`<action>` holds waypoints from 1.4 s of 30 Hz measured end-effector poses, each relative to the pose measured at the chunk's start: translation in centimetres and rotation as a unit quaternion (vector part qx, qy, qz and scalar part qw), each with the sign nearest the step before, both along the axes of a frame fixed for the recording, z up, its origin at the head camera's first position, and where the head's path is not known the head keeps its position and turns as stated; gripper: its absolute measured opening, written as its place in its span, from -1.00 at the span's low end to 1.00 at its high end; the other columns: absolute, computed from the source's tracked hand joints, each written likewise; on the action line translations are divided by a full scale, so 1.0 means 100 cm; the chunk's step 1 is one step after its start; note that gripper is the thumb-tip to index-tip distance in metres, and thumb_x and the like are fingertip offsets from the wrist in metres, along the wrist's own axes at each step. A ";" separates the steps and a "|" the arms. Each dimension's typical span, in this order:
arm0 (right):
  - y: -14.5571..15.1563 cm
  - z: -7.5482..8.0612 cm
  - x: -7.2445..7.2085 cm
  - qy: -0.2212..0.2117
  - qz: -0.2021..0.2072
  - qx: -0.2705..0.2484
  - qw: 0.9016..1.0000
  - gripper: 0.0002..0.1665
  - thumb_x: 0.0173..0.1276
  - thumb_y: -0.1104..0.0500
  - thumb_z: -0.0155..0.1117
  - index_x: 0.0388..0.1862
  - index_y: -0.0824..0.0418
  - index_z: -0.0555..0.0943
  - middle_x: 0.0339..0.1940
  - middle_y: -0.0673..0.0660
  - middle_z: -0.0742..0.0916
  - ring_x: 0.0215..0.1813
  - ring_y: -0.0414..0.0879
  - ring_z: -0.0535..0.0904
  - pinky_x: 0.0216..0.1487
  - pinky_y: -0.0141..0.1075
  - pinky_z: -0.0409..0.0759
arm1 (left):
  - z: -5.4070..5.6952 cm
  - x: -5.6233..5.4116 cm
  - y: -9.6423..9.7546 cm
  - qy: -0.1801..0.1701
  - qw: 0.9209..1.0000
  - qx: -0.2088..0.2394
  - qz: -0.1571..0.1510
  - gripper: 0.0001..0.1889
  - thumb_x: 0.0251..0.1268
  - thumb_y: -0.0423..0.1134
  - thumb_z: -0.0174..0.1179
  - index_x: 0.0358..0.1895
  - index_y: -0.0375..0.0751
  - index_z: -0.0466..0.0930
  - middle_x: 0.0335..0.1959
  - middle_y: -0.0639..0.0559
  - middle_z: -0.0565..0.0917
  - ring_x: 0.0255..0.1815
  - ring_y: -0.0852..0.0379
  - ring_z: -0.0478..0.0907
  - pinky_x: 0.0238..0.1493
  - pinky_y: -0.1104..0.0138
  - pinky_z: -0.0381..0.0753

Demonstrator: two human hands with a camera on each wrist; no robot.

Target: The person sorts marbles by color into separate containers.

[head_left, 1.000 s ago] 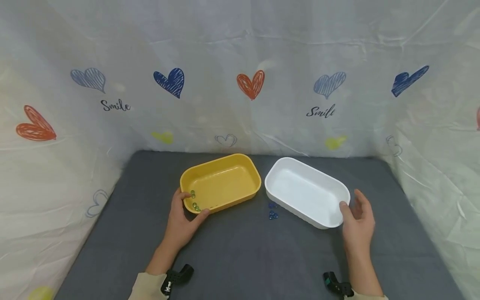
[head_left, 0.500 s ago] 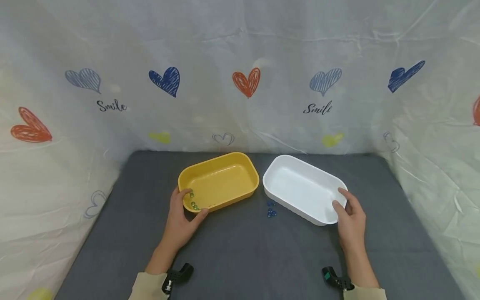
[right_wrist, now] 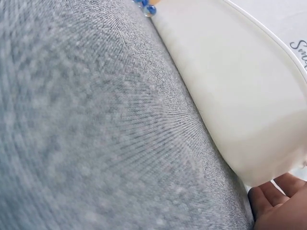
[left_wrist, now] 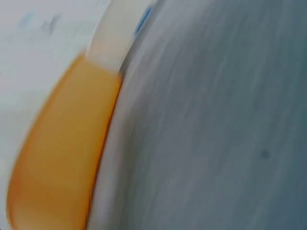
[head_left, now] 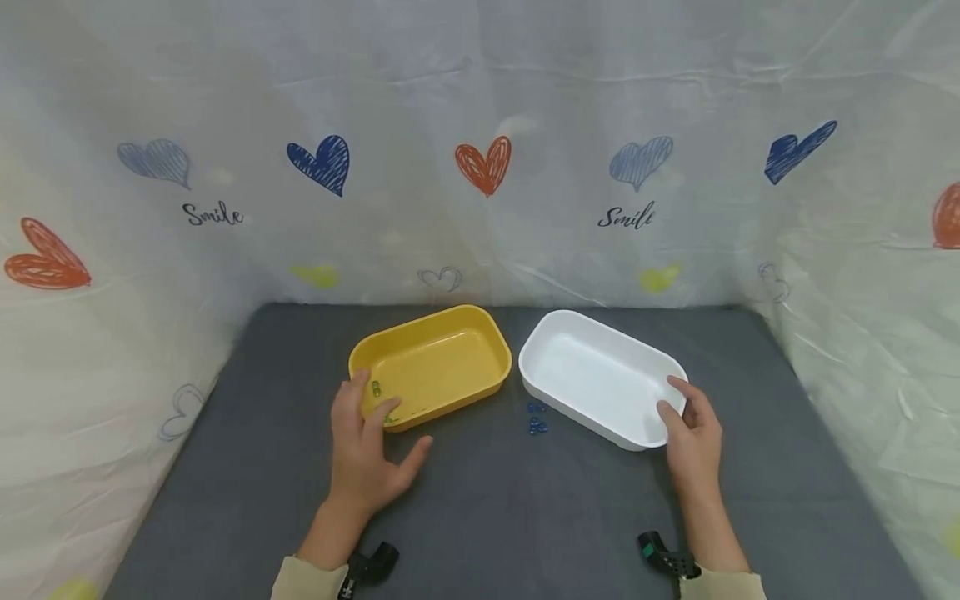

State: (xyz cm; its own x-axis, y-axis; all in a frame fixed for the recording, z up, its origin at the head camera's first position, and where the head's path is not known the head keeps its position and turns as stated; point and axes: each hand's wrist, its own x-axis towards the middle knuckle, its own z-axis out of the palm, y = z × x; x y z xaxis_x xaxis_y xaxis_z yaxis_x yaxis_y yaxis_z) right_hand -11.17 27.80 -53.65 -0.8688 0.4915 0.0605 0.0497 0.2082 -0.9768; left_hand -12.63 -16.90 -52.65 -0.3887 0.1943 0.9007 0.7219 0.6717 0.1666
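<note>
My left hand is at the near-left corner of a yellow tray. Its fingers reach over the rim, while the thumb points out, apart from the tray. Inside that corner lie green glass marbles, partly hidden by the fingers. My right hand grips the right end of a white tray, thumb and fingertips at its rim. Fingers show against the tray's end in the right wrist view. The left wrist view is blurred and shows the yellow tray's side without the hand.
Several blue glass marbles lie on the dark grey cloth, just in front of the white tray's left end. Behind the trays hangs a pale curtain printed with hearts.
My left thumb has come off the yellow tray's rim and the hand has spread. My right hand has moved in from beside the white tray and taken hold of its right end.
</note>
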 end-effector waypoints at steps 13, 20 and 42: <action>0.000 -0.001 -0.001 -0.005 -0.006 0.012 1.000 -0.47 0.66 0.30 0.16 0.55 0.23 0.54 0.72 0.15 0.39 0.76 -0.04 0.16 0.69 -0.12 0.16 | -0.003 0.013 0.101 -0.166 0.968 -0.057 -0.177 -0.70 0.61 -0.16 0.28 0.19 -0.26 0.62 0.23 -0.14 0.63 0.22 -0.03 0.62 0.17 0.15 0.67; 0.000 -0.001 0.000 -0.005 -0.009 0.016 1.000 -0.48 0.65 0.29 0.16 0.54 0.23 0.56 0.73 0.15 0.39 0.77 -0.04 0.13 0.71 -0.11 0.11 | -0.007 0.004 0.139 -0.316 0.934 -0.060 -0.155 -0.68 0.53 -0.28 0.40 0.24 -0.13 0.60 0.14 0.04 0.65 0.09 0.12 0.62 0.09 0.27 0.68; -0.001 -0.001 -0.001 -0.015 -0.013 0.024 1.000 -0.49 0.67 0.28 0.13 0.54 0.21 0.56 0.73 0.15 0.39 0.77 -0.01 0.15 0.71 -0.04 0.12 | -0.020 -0.008 0.156 -0.405 0.907 -0.043 -0.105 -0.67 0.39 -0.36 0.53 0.12 -0.16 0.66 -0.07 0.05 0.66 -0.05 0.16 0.58 -0.02 0.31 0.66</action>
State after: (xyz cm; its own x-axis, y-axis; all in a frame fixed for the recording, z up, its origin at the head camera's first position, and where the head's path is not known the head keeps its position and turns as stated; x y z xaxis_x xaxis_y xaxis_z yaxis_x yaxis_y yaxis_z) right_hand -11.25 27.66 -53.74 -0.8575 0.5112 0.0587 0.0850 0.2532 -0.9637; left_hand -13.40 -1.35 -54.66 -0.8624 0.3969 0.3141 0.4998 0.5699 0.6522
